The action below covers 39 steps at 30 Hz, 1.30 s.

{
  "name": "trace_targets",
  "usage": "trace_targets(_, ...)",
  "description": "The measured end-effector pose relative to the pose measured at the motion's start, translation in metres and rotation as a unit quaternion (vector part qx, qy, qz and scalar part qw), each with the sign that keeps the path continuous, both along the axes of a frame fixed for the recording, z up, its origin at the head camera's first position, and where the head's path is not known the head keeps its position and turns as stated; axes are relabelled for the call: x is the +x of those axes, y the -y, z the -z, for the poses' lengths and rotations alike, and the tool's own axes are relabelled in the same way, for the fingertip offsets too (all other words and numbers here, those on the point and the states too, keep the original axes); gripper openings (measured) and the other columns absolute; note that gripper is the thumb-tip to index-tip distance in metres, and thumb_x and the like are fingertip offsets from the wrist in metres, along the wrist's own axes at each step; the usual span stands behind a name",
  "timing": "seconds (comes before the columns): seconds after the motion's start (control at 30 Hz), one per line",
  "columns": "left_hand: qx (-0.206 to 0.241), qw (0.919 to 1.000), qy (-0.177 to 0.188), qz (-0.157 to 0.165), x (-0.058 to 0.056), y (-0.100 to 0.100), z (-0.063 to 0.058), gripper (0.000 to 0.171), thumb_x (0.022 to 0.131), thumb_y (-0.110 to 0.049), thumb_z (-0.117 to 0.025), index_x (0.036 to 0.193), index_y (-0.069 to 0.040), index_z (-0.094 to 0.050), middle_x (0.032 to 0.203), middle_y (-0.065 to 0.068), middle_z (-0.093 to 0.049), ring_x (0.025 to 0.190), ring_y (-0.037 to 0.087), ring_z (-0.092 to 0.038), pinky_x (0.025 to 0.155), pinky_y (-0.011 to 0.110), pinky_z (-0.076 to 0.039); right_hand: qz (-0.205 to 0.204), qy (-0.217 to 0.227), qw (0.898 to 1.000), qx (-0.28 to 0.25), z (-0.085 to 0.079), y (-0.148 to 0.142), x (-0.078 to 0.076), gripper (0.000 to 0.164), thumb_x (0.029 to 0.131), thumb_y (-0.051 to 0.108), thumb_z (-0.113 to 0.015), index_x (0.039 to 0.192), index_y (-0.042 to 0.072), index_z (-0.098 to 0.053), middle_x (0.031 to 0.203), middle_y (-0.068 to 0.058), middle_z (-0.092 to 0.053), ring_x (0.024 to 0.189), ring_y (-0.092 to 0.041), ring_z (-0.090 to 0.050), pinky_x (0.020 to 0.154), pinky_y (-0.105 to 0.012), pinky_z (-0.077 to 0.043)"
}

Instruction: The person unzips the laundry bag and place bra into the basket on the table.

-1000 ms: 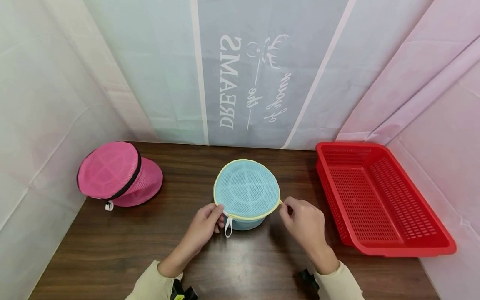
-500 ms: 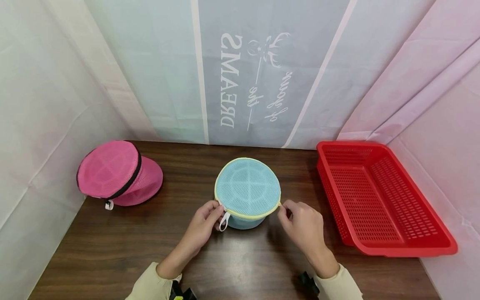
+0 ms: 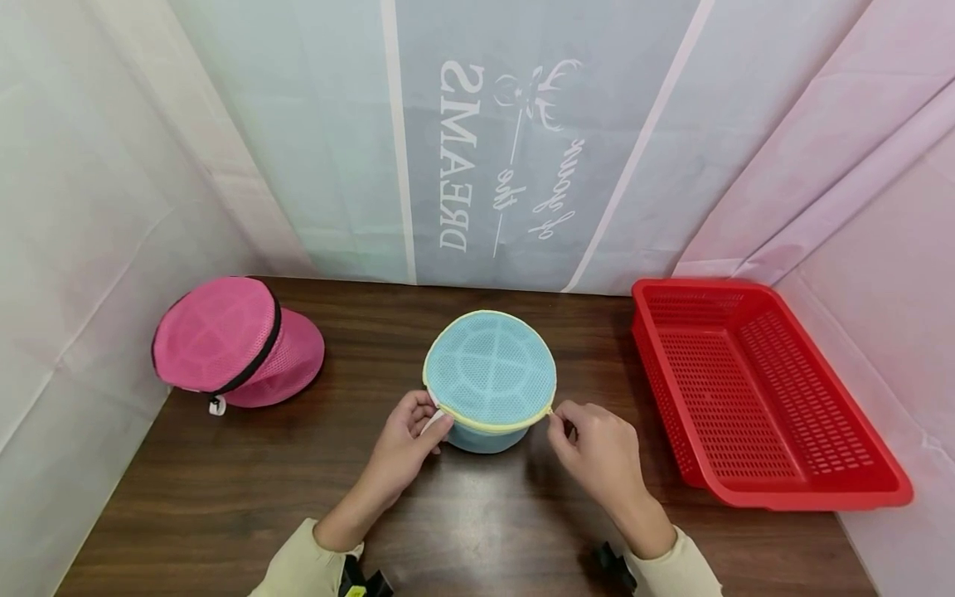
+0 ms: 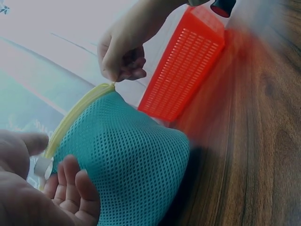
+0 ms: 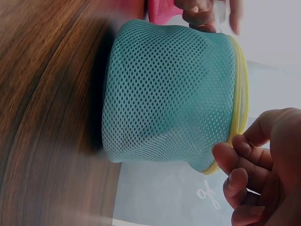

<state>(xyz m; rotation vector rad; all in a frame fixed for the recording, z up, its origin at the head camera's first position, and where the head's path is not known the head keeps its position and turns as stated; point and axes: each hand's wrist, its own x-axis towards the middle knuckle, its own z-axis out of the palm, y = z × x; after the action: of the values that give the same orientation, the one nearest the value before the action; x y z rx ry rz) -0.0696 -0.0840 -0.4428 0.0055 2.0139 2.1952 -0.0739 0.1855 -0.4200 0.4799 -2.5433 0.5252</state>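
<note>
A light blue mesh laundry bag (image 3: 488,369) with a yellow zipped rim stands upright on the wooden table (image 3: 477,531). At its front left my left hand (image 3: 406,439) holds the rim beside a white loop (image 4: 43,166), thumb on one side and fingers on the other. On the right side of the rim my right hand (image 3: 600,448) pinches the zipper pull, which its fingertips mostly hide. From the right wrist view, the bag's mesh side (image 5: 169,94) bulges slightly, and the yellow zipper (image 5: 242,89) runs up to my right fingertips.
A pink mesh bag (image 3: 216,336) with a black zipper leans at the back left. To the right sits a red perforated plastic basket (image 3: 675,423), near the right-hand curtain. A printed curtain (image 3: 492,149) hangs along the table's back edge.
My right hand has shifted slightly left and toward me along the zipper. The white loop, hanging free before, is now mostly covered by my left fingers. The bag has turned a little.
</note>
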Motion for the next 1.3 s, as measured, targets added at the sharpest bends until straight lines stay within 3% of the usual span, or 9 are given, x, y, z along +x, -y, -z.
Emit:
trace_targets(0.2,-0.005,0.9994,-0.011,-0.031,-0.001,-0.003,0.002,0.014,0.100,-0.003,-0.063,0.106,0.004,-0.052,0.088,0.011,-0.060,0.076,0.017,-0.059,0.061,0.023,-0.049,-0.015,0.005,1.000,-0.006,-0.002,0.003,0.003,0.029,0.080,0.011,-0.068,0.064,0.026,-0.049,0.058,0.014,-0.033,0.050,-0.002,-0.031,0.044,-0.022,-0.026)
trace_targets(0.33,-0.011,0.9995,-0.002,-0.031,-0.001,-0.006,0.001,0.017,0.102,-0.008,-0.061,0.093,0.005,-0.055,0.080,0.009,-0.060,0.071,0.015,-0.057,0.059,0.023,-0.048,-0.017,0.012,1.000,-0.011,-0.003,0.004,0.004,0.028,0.080,0.011,-0.068,0.064,0.026,-0.051,0.058,0.015,-0.033,0.050,-0.002,-0.031,0.044,-0.021,-0.026)
trace_targets(0.63,-0.011,0.9992,0.037,0.008,0.001,-0.010,0.001,0.038,0.110,-0.021,-0.044,0.091,0.006,-0.061,0.079,0.007,-0.061,0.070,0.015,-0.059,0.059,0.023,-0.049,-0.033,0.021,0.999,-0.013,-0.001,0.009,0.008,0.026,0.080,0.011,-0.070,0.066,0.026,-0.054,0.059,0.016,-0.034,0.051,0.000,-0.032,0.045,-0.020,-0.028)
trace_targets(0.9,-0.008,0.9991,0.038,0.016,0.003,-0.013,-0.001,0.021,0.105,-0.014,-0.057,0.093,0.002,-0.059,0.082,0.006,-0.062,0.071,0.013,-0.058,0.061,0.022,-0.049,-0.046,0.027,0.998,-0.018,0.000,0.012,0.011,0.021,0.080,0.012,-0.072,0.069,0.025,-0.060,0.060,0.016,-0.035,0.053,0.001,-0.033,0.045,-0.019,-0.028)
trace_targets(1.03,-0.014,0.9989,0.037,0.027,0.004,-0.014,-0.002,0.023,0.105,-0.015,-0.057,0.095,0.005,-0.060,0.082,0.008,-0.062,0.071,0.013,-0.059,0.061,0.022,-0.050,-0.050,0.025,0.998,-0.019,0.000,0.013,0.012,0.022,0.080,0.012,-0.072,0.069,0.026,-0.059,0.060,0.017,-0.035,0.053,0.002,-0.033,0.045,-0.019,-0.028)
trace_targets(1.3,-0.035,0.9959,0.006,0.083,0.008,-0.015,-0.006,0.032,0.106,-0.017,-0.055,0.105,0.014,-0.063,0.084,0.009,-0.065,0.074,0.011,-0.061,0.063,0.024,-0.051,-0.056,0.030,0.998,-0.022,-0.001,0.016,0.014,0.025,0.080,0.013,-0.073,0.067,0.027,-0.056,0.060,0.017,-0.033,0.052,0.002,-0.032,0.045,-0.019,-0.027)
